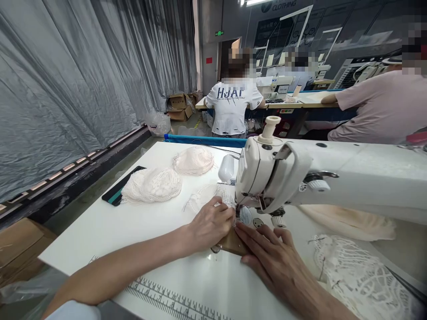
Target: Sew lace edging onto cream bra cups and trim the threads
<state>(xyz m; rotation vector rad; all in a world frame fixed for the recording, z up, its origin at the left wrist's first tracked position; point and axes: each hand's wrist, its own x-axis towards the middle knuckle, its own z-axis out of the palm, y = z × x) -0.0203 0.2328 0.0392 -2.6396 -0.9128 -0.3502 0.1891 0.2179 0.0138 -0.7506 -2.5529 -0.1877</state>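
Observation:
A white sewing machine (267,173) stands over the tabletop, its needle area just beyond my fingertips. My left hand (213,222) is closed in a pinch left of the needle, on the edge of a white lace piece (203,198) that spreads out behind it; the pinched edge is mostly hidden. My right hand (273,249) lies flat with fingers stretched, its fingertips close to the needle and partly over a brown plate (233,243). A clear, thin scrap seems to show between the hands, too small to name.
Stacked white lace cups (151,184) lie on a dark board at left, with a pale pink stack (193,160) behind. More white lace (356,271) and cream fabric (350,220) lie at right. A printed ruler (173,302) runs along the front. Other people sit beyond.

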